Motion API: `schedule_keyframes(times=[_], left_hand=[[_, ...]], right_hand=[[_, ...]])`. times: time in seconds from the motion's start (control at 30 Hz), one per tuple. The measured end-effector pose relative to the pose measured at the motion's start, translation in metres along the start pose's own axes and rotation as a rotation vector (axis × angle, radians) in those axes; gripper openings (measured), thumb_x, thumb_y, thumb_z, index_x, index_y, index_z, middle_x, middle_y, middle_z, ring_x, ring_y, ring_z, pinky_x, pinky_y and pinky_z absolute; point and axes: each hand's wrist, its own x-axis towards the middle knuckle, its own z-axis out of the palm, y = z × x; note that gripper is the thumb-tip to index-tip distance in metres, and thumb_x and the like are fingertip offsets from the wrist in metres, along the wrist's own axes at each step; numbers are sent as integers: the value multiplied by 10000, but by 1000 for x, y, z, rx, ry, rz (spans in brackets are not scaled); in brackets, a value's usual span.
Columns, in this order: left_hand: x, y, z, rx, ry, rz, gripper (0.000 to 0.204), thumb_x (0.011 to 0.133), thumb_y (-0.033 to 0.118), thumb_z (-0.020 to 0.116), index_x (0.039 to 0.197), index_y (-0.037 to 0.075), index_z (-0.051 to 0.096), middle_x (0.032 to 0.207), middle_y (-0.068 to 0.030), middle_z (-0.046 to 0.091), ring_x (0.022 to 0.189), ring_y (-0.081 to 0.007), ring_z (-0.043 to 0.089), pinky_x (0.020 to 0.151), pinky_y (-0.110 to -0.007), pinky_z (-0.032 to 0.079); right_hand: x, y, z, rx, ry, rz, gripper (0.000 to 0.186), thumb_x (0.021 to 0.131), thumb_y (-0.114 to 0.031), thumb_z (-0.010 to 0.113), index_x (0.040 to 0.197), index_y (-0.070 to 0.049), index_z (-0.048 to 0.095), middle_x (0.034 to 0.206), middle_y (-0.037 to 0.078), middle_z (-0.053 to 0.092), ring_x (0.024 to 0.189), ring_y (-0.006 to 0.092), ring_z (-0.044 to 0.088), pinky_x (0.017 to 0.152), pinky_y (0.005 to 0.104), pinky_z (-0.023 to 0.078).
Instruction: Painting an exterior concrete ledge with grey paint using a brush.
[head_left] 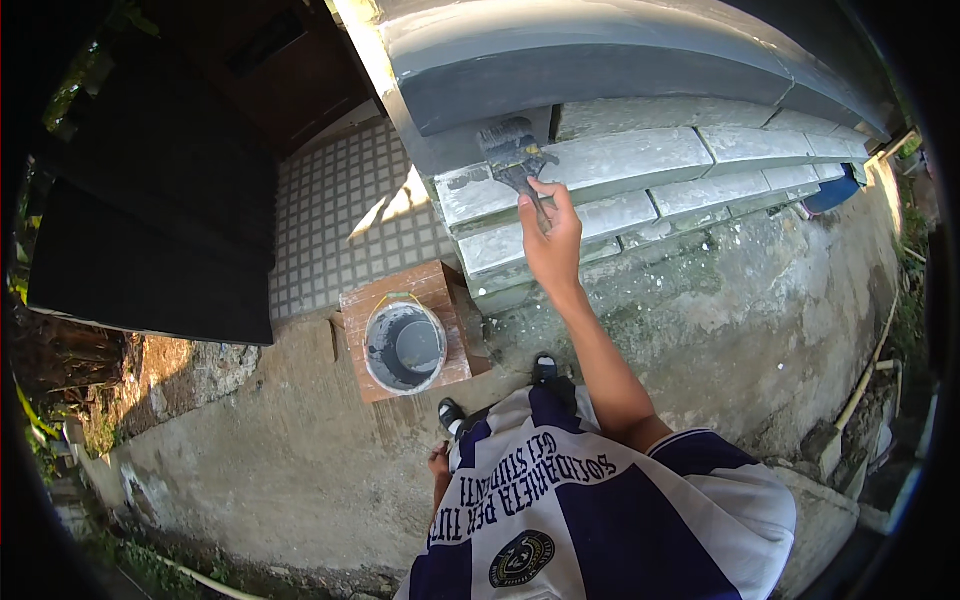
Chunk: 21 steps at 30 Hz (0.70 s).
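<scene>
My right hand (552, 235) is closed around the dark handle of a wide paintbrush (515, 165), its bristles coated in grey paint. The brush lies over the upper row of pale blocks (630, 160), its bristle end against the wall base, where dark grey paint shows. A bucket (404, 345) of grey paint with a yellow handle stands left of my right forearm, its inside smeared. Down by my shirt hangs my left hand (438, 460), small and partly hidden, so its finger pose is unclear.
The bucket sits on a brown wooden box (355, 300). A tiled floor (350, 225) lies at a doorway beyond it, beside a large dark panel (150, 260). A blue object (832, 192) rests at the blocks' right end. Pipes (868, 385) run along the right edge.
</scene>
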Motion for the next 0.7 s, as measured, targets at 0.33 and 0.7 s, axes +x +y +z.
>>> schedule_keyframes(times=[0.33, 0.7], left_hand=[[-4, 89, -13, 417, -14, -21, 130, 765, 123, 681, 695, 84, 578, 765, 0, 610, 673, -102, 550, 601, -238, 416], [97, 76, -48, 303, -356, 29, 127, 793, 16, 599, 882, 22, 689, 809, -8, 646, 714, -103, 566, 663, -231, 449]], right_hand=[[26, 25, 3, 195, 83, -197, 169, 894, -106, 529, 1025, -3, 503, 799, 99, 631, 644, 63, 493, 570, 252, 412], [4, -17, 43, 63, 276, -170, 117, 872, -52, 520, 979, -7, 534, 596, 61, 551, 535, 67, 451, 489, 250, 342]])
